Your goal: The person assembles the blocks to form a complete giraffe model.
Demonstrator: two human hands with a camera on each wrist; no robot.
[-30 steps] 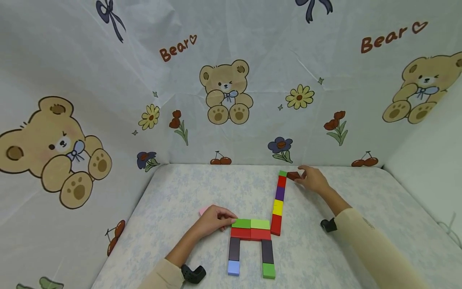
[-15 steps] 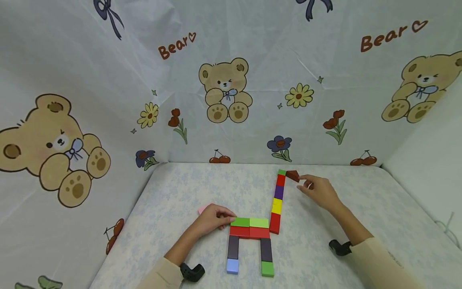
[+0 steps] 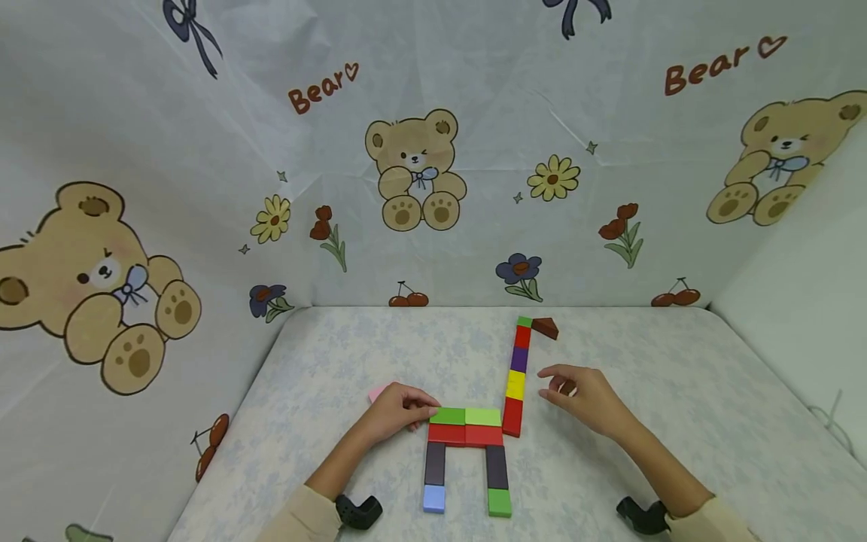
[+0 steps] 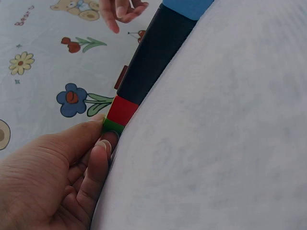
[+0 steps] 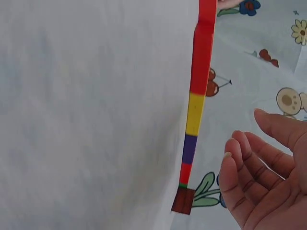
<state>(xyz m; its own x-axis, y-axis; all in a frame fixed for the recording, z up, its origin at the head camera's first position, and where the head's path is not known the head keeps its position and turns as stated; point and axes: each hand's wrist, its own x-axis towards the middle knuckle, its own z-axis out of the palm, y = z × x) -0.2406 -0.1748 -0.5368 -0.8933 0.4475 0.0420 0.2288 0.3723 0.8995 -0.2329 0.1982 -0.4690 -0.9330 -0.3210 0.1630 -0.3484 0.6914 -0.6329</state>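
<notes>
Flat coloured blocks lie on the table in a long-necked figure. My left hand (image 3: pixel 398 408) pinches the left end of the green block (image 3: pixel 450 415) in its top row, beside a light green block (image 3: pixel 484 416). Beneath are two red blocks (image 3: pixel 447 433), then dark legs (image 3: pixel 435 463) ending in a blue block (image 3: pixel 434 498) and a green foot block (image 3: pixel 499 503). A slanting column with a yellow block (image 3: pixel 515 385) rises at the right, topped by a small green block and a brown wedge-shaped block (image 3: pixel 546 328). My right hand (image 3: pixel 585 395) hovers right of this column, fingers loosely bent, holding nothing.
A pink block (image 3: pixel 377 392) lies partly hidden behind the left hand. The pale table (image 3: pixel 325 346) meets a bear-printed cloth (image 3: pixel 474 248) at its back edge. Black wrist devices (image 3: pixel 359 512) sit at both cuffs. A thin cord (image 3: pixel 838 429) hangs at the far right.
My right hand has let go of the brown wedge-shaped block and drawn back toward me, down beside the column. The wedge stays by the column's top. My left hand keeps its place.
</notes>
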